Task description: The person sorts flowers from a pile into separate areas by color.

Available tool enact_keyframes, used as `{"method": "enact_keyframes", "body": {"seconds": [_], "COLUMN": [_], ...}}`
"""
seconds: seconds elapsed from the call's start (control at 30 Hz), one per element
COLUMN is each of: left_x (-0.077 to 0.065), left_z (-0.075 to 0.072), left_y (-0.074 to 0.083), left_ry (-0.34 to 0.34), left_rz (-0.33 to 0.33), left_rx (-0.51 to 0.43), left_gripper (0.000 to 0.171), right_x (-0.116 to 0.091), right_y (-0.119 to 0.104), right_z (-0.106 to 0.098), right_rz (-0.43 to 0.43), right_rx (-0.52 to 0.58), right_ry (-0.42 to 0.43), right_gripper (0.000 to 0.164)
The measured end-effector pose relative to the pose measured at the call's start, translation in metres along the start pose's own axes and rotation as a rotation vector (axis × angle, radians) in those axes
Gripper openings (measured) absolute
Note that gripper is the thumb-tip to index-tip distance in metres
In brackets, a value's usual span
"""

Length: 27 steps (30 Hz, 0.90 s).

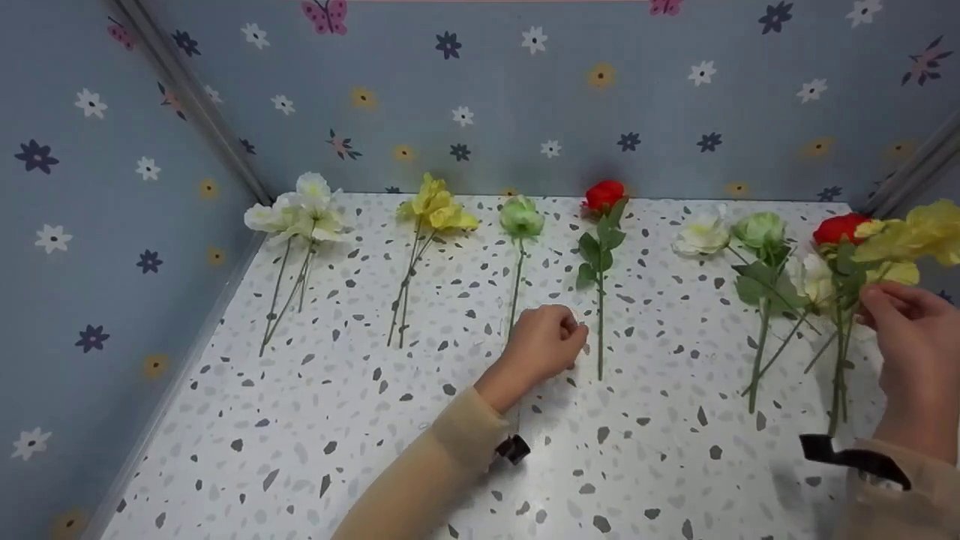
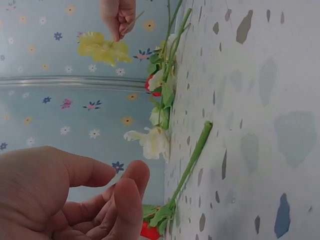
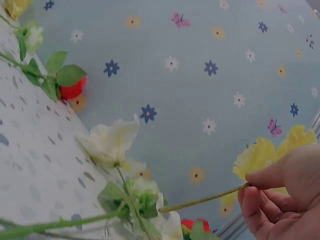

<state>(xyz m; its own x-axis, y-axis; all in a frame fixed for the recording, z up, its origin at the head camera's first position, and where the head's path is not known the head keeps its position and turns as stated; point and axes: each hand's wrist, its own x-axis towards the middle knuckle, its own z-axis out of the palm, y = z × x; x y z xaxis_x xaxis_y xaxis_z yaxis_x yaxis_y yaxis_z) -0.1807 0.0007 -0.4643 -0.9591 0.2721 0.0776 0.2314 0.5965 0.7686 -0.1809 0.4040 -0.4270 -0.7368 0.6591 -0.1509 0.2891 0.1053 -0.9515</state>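
My right hand [image 1: 916, 337] pinches the thin stem of a yellow flower [image 1: 926, 231] between thumb and fingers, and the bloom is held up off the table in the right wrist view. Below it lie a red rose [image 1: 838, 227], a pale green flower [image 1: 761, 231] and white flowers [image 1: 703, 234], their stems crossing. My left hand [image 1: 544, 337] hovers with loosely bent fingers and nothing in its grasp; a gap shows between thumb and fingertips in the left wrist view. Nearest to it are a single green flower [image 1: 521, 217] and a leafy red rose [image 1: 604, 196].
White flowers [image 1: 300, 214] and yellow flowers [image 1: 435, 210] lie along the back left of the speckled table [image 1: 300, 442]. A blue wall [image 1: 510, 90] with flower prints rises behind, and another wall [image 1: 82, 247] bounds the left side.
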Motion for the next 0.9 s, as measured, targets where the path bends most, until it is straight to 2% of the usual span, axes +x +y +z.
{"method": "enact_keyframes", "body": {"seconds": [0.13,0.23,0.37,0.5,0.63,0.73,0.9], "left_x": [-0.009,-0.018,-0.029,-0.039,-0.047,-0.049,-0.049], "left_z": [-0.006,-0.007,-0.006,-0.005,-0.004,-0.001,0.003], "left_y": [0.004,0.007,0.011,0.021,0.029,0.03,0.026], "left_ry": [0.061,0.084,0.088,0.066,0.0,-0.047,-0.077], "left_rz": [0.05,0.066,0.075,0.105,0.112,0.109,0.123], "left_rx": [-0.051,-0.118,-0.223,-0.317,-0.385,-0.384,-0.367], "left_gripper": [0.019,0.014,0.011,0.011,0.013,0.012,0.011], "right_x": [-0.017,-0.033,-0.059,-0.089,-0.114,-0.127,-0.137], "right_y": [-0.015,-0.021,-0.023,-0.023,-0.018,-0.014,-0.009], "right_z": [0.019,0.037,0.065,0.094,0.121,0.133,0.142], "right_rz": [-0.114,-0.183,-0.233,-0.245,-0.21,-0.192,-0.183], "right_rx": [0.22,0.388,0.516,0.551,0.543,0.507,0.466], "right_ry": [-0.111,-0.258,-0.459,-0.615,-0.729,-0.782,-0.794], "right_gripper": [0.031,0.032,0.032,0.03,0.029,0.032,0.036]}}
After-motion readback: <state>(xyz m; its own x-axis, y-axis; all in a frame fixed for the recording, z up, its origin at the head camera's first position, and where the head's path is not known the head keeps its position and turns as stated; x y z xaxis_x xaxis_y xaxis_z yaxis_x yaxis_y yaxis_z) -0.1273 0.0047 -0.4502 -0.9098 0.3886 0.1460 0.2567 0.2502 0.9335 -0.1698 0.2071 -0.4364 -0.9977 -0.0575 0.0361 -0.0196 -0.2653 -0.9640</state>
